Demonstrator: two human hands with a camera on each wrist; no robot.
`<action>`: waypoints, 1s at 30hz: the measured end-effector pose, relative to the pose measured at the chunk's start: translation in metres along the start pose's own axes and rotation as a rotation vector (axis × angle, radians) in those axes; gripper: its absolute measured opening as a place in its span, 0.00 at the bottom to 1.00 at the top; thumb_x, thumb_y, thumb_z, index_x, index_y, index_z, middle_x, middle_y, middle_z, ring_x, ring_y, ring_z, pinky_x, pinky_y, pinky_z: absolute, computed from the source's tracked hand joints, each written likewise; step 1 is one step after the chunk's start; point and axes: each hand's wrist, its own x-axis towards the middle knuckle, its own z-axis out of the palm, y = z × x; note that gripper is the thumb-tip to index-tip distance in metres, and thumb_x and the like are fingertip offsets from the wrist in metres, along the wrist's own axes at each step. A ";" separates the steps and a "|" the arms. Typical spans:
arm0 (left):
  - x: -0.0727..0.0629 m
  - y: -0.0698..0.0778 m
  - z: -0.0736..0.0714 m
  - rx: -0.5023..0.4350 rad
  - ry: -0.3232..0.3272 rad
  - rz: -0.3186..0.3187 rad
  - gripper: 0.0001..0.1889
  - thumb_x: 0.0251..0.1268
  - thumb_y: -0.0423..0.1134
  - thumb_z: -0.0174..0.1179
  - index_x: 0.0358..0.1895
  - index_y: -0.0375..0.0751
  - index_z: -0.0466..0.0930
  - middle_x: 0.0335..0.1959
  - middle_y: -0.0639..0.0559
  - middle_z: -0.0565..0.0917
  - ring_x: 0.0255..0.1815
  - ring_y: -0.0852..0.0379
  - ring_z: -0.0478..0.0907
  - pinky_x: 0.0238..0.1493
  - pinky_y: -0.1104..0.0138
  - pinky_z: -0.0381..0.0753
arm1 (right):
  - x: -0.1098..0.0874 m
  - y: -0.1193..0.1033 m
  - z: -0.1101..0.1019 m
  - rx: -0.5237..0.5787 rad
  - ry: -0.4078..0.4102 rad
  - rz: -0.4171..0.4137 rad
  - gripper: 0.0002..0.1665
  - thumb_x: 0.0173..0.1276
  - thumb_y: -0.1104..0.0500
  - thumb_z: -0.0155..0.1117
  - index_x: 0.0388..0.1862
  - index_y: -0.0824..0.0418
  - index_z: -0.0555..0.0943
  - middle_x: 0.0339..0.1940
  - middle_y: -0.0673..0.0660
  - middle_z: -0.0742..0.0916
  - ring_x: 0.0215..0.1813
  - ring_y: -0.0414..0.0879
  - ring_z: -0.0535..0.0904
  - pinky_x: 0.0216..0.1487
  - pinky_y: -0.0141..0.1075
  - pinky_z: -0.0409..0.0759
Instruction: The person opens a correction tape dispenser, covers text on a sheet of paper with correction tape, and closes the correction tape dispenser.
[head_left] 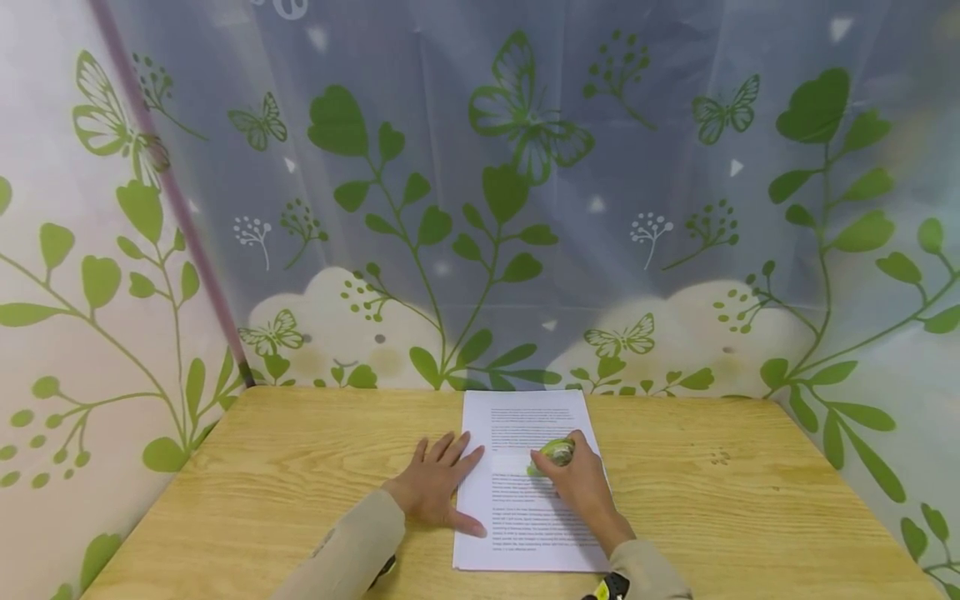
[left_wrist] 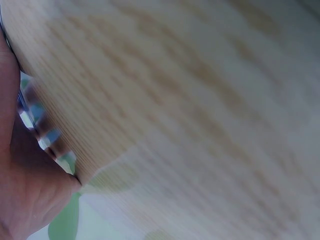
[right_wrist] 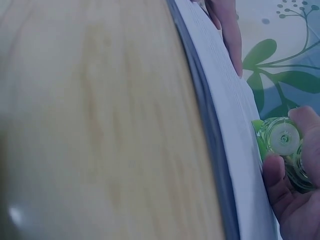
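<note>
A stack of printed paper [head_left: 472,500] lies on the wooden table, its pages covered in paragraphs of small text. Between thumb and fingers, my right hand [head_left: 588,492] grips a green correction tape dispenser [head_left: 559,452] with a clear case. Its tip points left onto the page, beside a blank band between text blocks. The right wrist view shows the round reels of the correction tape [right_wrist: 283,139] through the case. With fingers spread, my left hand [head_left: 433,485] rests across the sheet's left edge. Only part of the left hand [left_wrist: 27,185] enters the left wrist view.
The light wood table [head_left: 315,450] extends to both sides of the paper. Behind it hangs a grey-blue curtain [head_left: 435,208] printed with green leaves and butterflies. A dark-based pole [head_left: 243,371] stands at the table's back left corner.
</note>
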 end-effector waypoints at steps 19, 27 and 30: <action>0.000 0.000 0.001 0.014 0.010 0.003 0.61 0.42 0.82 0.50 0.77 0.48 0.47 0.76 0.41 0.46 0.74 0.38 0.43 0.66 0.38 0.43 | 0.000 0.005 -0.011 -0.056 0.030 -0.048 0.27 0.59 0.48 0.72 0.39 0.65 0.68 0.29 0.55 0.79 0.27 0.44 0.73 0.28 0.35 0.73; -0.001 0.002 -0.002 -0.003 -0.004 -0.004 0.61 0.42 0.82 0.51 0.77 0.48 0.47 0.77 0.41 0.46 0.75 0.38 0.42 0.66 0.38 0.43 | 0.000 0.006 -0.015 -0.056 0.025 -0.027 0.25 0.59 0.50 0.72 0.37 0.63 0.67 0.27 0.54 0.78 0.27 0.44 0.72 0.29 0.35 0.71; -0.002 0.003 -0.003 -0.012 0.001 0.004 0.60 0.43 0.80 0.53 0.77 0.47 0.48 0.76 0.40 0.46 0.74 0.37 0.43 0.66 0.37 0.43 | -0.002 0.007 -0.017 -0.059 0.029 -0.040 0.25 0.59 0.49 0.71 0.35 0.62 0.66 0.27 0.54 0.78 0.26 0.44 0.71 0.28 0.35 0.71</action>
